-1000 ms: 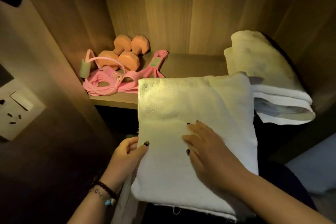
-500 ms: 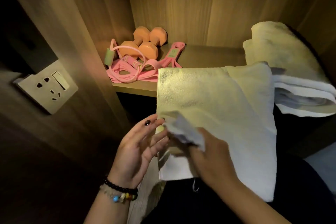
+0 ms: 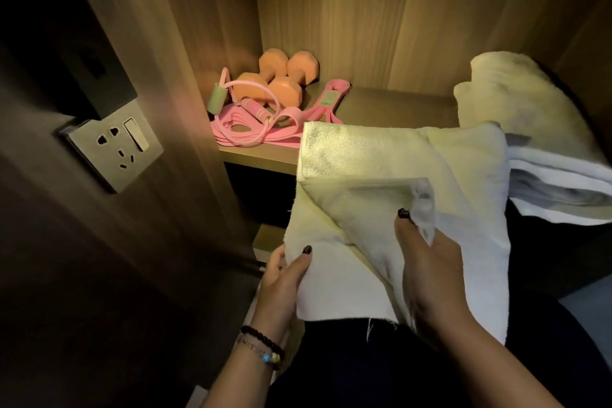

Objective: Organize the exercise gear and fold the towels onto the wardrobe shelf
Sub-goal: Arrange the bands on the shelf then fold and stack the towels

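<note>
The white terry towel (image 3: pixel 397 182) is hanging over the front edge of the wooden wardrobe shelf (image 3: pixel 390 103); its far end is lying on the shelf and its near end is falling toward the person. The right hand (image 3: pixel 427 262) is pinching a corner flap of this towel between thumb and fingers and is lifting it up and across, so a diagonal fold is forming. The left hand (image 3: pixel 284 275) is gripping the towel's near left edge, with the thumb on top and the other fingers hidden under the cloth.

Just beside it, on the right, a second folded white towel (image 3: pixel 530 122) is lying on the shelf, and part of it is sticking out over the edge. At the back left of the shelf, two orange dumbbells (image 3: pixel 284 76) are lying close together, and a pink resistance band with a jump rope (image 3: pixel 261 126) is lying in front of them, touching the folded towel's far left corner or very near to it.

I think the fold is only half done. The risk is that the flap is going crooked, because only one corner is being lifted. Also the towel may slide off the shelf, since much of its weight is hanging down. Pushing it back carelessly could disturb the pink gear. On the wall at left a grey wall socket with a switch (image 3: pixel 116 146) is showing.
</note>
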`<state>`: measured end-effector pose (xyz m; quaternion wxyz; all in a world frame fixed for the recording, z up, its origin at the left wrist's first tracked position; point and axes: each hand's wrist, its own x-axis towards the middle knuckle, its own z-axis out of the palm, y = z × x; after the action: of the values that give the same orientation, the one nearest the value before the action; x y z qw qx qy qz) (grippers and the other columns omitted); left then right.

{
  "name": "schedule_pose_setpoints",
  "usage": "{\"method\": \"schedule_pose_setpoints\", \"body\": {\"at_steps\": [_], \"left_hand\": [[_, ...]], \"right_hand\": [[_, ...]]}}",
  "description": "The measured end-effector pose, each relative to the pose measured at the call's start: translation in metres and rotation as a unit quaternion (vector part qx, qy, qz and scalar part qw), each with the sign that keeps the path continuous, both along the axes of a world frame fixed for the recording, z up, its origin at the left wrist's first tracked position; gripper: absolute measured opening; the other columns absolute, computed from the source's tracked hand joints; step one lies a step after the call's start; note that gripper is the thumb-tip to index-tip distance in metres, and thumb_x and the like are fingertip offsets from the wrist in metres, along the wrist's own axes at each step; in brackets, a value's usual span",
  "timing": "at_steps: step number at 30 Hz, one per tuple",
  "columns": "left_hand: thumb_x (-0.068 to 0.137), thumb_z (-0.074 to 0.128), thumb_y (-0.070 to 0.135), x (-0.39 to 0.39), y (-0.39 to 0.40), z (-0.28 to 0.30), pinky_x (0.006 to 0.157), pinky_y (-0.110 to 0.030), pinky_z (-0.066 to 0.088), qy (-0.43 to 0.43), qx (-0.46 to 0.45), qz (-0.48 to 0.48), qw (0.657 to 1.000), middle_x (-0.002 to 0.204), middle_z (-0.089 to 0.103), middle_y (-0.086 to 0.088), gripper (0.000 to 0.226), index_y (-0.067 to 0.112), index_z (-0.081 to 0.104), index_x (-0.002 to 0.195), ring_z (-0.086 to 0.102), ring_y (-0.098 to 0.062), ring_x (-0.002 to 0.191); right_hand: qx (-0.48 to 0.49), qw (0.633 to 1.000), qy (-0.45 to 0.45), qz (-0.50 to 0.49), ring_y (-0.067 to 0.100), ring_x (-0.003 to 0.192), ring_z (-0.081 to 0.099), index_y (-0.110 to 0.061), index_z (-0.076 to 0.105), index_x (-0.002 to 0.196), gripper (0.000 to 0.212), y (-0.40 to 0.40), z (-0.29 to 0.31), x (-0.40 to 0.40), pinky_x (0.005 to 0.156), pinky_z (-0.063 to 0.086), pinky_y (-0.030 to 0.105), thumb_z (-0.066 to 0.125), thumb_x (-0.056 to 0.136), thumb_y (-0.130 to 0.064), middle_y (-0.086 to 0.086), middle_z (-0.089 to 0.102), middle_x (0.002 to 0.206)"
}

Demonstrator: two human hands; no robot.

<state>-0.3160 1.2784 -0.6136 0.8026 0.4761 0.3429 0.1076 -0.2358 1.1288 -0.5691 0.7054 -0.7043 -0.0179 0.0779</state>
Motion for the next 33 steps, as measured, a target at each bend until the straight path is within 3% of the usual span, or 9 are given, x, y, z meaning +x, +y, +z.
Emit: {"method": "schedule_pose_setpoints", "body": {"at_steps": [3, 6, 9, 12, 16, 18, 24, 28, 33], "left_hand": [[0.09, 0.058, 0.021, -0.003, 0.002, 0.02, 0.063, -0.025, 0.056, -0.056, 0.011, 0.018, 0.998, 0.104, 0.071, -0.004, 0.027, 0.019, 0.058, 0.117, 0.071, -0.012, 0.082], [0.091, 0.046, 0.031, -0.006, -0.004, 0.044, 0.076, -0.031, 0.055, -0.145, -0.072, -0.017, 0.987, 0.115, 0.069, -0.01, 0.039, 0.013, 0.061, 0.122, 0.068, -0.019, 0.097], [0.093, 0.038, 0.036, -0.008, -0.009, 0.054, 0.088, -0.038, 0.052, -0.152, -0.154, -0.035, 0.976, 0.118, 0.067, -0.017, 0.05, 0.004, 0.063, 0.121, 0.067, -0.025, 0.105], [0.097, 0.035, 0.027, -0.011, -0.003, 0.049, 0.094, -0.039, 0.05, -0.16, -0.152, -0.053, 0.974, 0.117, 0.067, -0.019, 0.046, -0.001, 0.069, 0.112, 0.066, -0.026, 0.108], [0.078, 0.056, 0.006, -0.005, -0.003, 0.042, 0.073, -0.025, 0.054, -0.146, -0.025, -0.072, 0.986, 0.101, 0.07, -0.007, 0.035, 0.014, 0.074, 0.107, 0.066, -0.017, 0.081], [0.074, 0.062, 0.01, -0.001, -0.006, 0.038, 0.066, -0.023, 0.05, -0.127, -0.013, -0.039, 0.991, 0.094, 0.066, -0.007, 0.034, 0.017, 0.072, 0.106, 0.061, -0.013, 0.076], [0.066, 0.069, 0.028, 0.004, -0.013, 0.029, 0.069, -0.027, 0.054, -0.088, -0.009, 0.012, 0.996, 0.094, 0.068, -0.001, 0.048, 0.014, 0.061, 0.111, 0.067, -0.011, 0.078], [0.062, 0.073, 0.033, 0.002, -0.013, 0.03, 0.085, -0.041, 0.056, -0.053, 0.038, 0.015, 0.998, 0.107, 0.067, -0.008, 0.054, 0.02, 0.059, 0.112, 0.068, -0.02, 0.09], [0.069, 0.072, 0.022, 0.002, -0.012, 0.03, 0.074, -0.033, 0.058, -0.063, 0.014, 0.017, 0.998, 0.096, 0.074, -0.006, 0.051, 0.018, 0.057, 0.118, 0.071, -0.017, 0.081]], "right_hand": [[-0.065, 0.979, -0.191, -0.019, 0.003, 0.055, 0.035, -0.019, 0.04, 0.058, 0.027, -0.002, -0.005, -0.012, 0.056, 0.029, 0.023, 0.053, 0.08, -0.024, -0.004, 0.039, 0.056], [-0.142, 0.933, -0.326, 0.058, 0.0, 0.062, 0.049, -0.031, 0.055, 0.075, 0.009, -0.003, -0.009, -0.018, 0.055, 0.034, 0.012, 0.049, 0.079, -0.027, -0.013, 0.054, 0.069], [-0.216, 0.9, -0.353, 0.142, -0.007, 0.096, 0.056, -0.026, 0.058, 0.122, 0.051, 0.001, -0.006, -0.024, 0.077, 0.042, 0.005, 0.059, 0.08, -0.055, -0.023, 0.06, 0.11], [-0.289, 0.861, -0.389, 0.153, -0.004, 0.107, 0.053, -0.026, 0.051, 0.131, 0.069, 0.004, -0.007, -0.025, 0.083, 0.043, 0.01, 0.067, 0.073, -0.058, -0.017, 0.056, 0.124], [-0.133, 0.966, -0.208, 0.082, 0.0, 0.066, 0.057, -0.029, 0.059, 0.081, 0.008, 0.006, -0.002, -0.013, 0.064, 0.047, 0.023, 0.06, 0.076, -0.023, -0.013, 0.065, 0.076], [-0.057, 0.991, -0.111, 0.054, 0.009, 0.059, 0.052, -0.016, 0.054, 0.068, 0.018, 0.006, 0.003, -0.009, 0.062, 0.043, 0.031, 0.062, 0.085, -0.013, -0.002, 0.058, 0.061], [0.006, 0.994, 0.001, 0.11, 0.027, 0.081, 0.064, -0.014, 0.067, 0.081, 0.016, -0.004, -0.002, 0.0, 0.072, 0.047, 0.041, 0.061, 0.087, -0.028, 0.008, 0.069, 0.079], [0.061, 0.992, 0.098, 0.05, 0.033, 0.081, 0.07, -0.012, 0.072, 0.084, 0.025, -0.005, 0.006, 0.009, 0.078, 0.051, 0.044, 0.065, 0.088, -0.035, 0.016, 0.073, 0.083], [0.017, 0.999, 0.047, 0.01, 0.016, 0.059, 0.052, -0.004, 0.055, 0.072, 0.047, 0.001, 0.011, 0.01, 0.061, 0.038, 0.03, 0.063, 0.085, -0.049, 0.01, 0.053, 0.063]]}}
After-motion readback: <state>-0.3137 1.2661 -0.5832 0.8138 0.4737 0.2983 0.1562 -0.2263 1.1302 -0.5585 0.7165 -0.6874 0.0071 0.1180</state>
